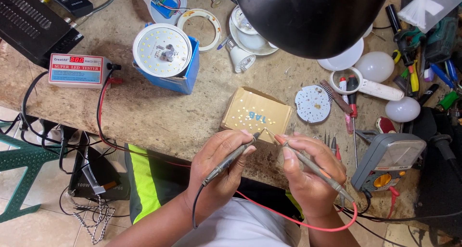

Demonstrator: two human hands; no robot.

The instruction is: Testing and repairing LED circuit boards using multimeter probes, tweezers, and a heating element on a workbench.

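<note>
My left hand [219,163] grips a black test probe [230,160] whose black lead runs down toward my body. My right hand [310,175] grips a red test probe [313,167] with a red lead looping below my wrist. Both probe tips meet at the near edge of a small brown cardboard piece [256,113] dotted with tiny pale LED chips. A white tester box [76,70] with a red digital readout sits at the left of the bench, its red and black leads trailing off the bench edge.
A round LED board [161,50] rests on a blue box [185,78]. A smaller round LED plate [313,104], screwdrivers [352,102], white bulb domes [375,66], a grey multimeter [387,160] and a black lamp shade [313,16] crowd the right. A black device [29,23] sits far left.
</note>
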